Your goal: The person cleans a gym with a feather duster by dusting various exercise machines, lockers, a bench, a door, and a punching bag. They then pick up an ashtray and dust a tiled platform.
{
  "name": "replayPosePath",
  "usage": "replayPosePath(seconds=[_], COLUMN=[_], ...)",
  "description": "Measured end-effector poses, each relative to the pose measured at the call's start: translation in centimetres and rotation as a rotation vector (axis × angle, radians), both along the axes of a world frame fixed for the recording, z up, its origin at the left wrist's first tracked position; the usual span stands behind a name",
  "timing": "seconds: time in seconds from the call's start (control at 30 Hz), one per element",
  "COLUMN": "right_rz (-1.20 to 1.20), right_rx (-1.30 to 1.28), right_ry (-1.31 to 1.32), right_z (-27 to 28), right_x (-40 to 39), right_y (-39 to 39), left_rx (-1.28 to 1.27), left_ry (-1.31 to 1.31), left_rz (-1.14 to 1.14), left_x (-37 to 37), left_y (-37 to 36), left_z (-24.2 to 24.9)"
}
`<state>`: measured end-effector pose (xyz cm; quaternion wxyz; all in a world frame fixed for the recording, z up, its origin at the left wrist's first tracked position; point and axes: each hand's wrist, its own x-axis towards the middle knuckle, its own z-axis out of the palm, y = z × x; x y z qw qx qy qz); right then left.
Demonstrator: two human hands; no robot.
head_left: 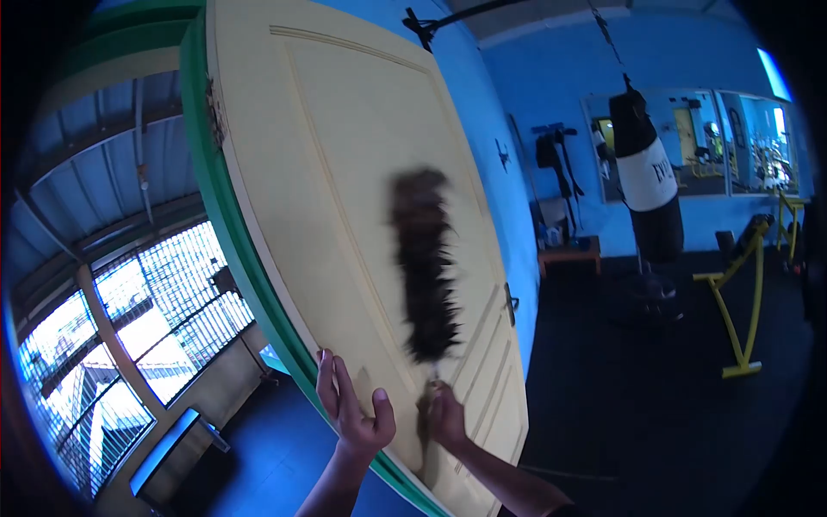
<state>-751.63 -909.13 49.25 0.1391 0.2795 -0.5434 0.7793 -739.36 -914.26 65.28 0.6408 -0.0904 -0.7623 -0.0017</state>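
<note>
While the right hand (pixel 445 414) fists the handle, a dark, shaggy feather duster (pixel 422 263) stands nearly upright above it, head up, blurred against a smooth cream panelled door (pixel 345 155). Left hand (pixel 353 405), fingers curled, grips the door's green edge. Beyond hangs a punching bag (pixel 648 177).

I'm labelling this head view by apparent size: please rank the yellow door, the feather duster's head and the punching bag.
1. Yellow door, by far the largest.
2. Duster head and punching bag look about alike; the bag hangs farther off, so no ranking between them.
</note>
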Motion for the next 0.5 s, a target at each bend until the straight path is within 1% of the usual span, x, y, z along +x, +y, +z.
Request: replayPosePath(seconds=[0.07, 0.1, 0.13, 0.2, 0.27, 0.33, 0.4, 0.47, 0.5], right_rz=[0.035, 0.096, 0.114, -0.031, 0.111, 0.050, -0.237, -0.176, -0.066], right_rx=[0.081, 0.206, 0.195, 0.147, 0.050, 0.078, -0.018, -0.067, -0.032], right_ry=[0.328, 0.262, 0.285, 0.366, 0.191, 0.063, 0.233, 0.311, 0.363], right_z=[4.4, 6.6, 8.5, 12.4, 16.3, 19.6, 21.5, 26.0, 28.3], right_x=[1.4, 1.6, 0.3, -2.8, -8.1, -13.5, -19.8, -20.3, -20.1], right_y=[0.4, 0.6, 0.5, 0.1, -0.6, -0.9, -2.7, -0.8, -0.3], left_rx=[0.010, -0.017, -0.027, -0.068, -0.091, -0.115, -0.106, -0.124, -0.112], left_ry=[0.002, 0.013, 0.032, 0.009, 0.055, -0.069, -0.074, -0.148, -0.129], left_rz=[-0.004, 0.016, 0.037, 0.191, 0.237, 0.374, 0.434, 0.562, 0.570], left_x=[-0.1, -0.2, -0.4, -0.6, -1.1, -1.2, -1.4, -1.9, -2.5], left_y=[1.0, 1.9, 2.3, 2.5, 2.3, 2.3, 3.1, 3.5, 3.5], left_z=[1.6, 2.9, 4.1, 6.2, 7.9, 9.3, 10.0, 10.5, 10.6])
